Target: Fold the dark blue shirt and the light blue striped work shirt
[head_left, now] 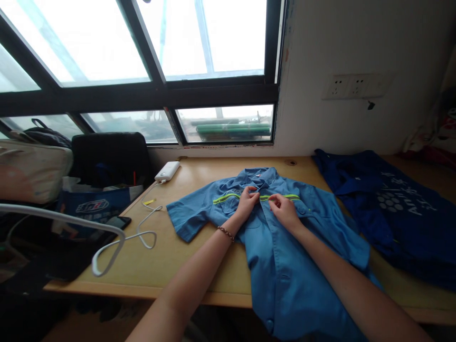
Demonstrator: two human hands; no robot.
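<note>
A blue short-sleeved work shirt (263,237) with a yellow-green stripe across the chest lies front up, its collar toward the wall and its hem hanging over the table's near edge. My left hand (248,202) is closed at the front opening just below the collar, fingers pinching the shirt's edge. On the other side of the opening, my right hand (283,209) has its thumb and fingertips pinched together at the stripe, on the shirt's front edge. Whatever small part lies between the fingertips is hidden. A button (270,326) shows near the hem.
On the wooden table (117,266), a dark blue garment (402,209) with white print lies to the right. A white power bank (167,171) with a white cable (144,228) rests at the left. Bags and a black chair (110,156) stand beyond the left edge, below a window.
</note>
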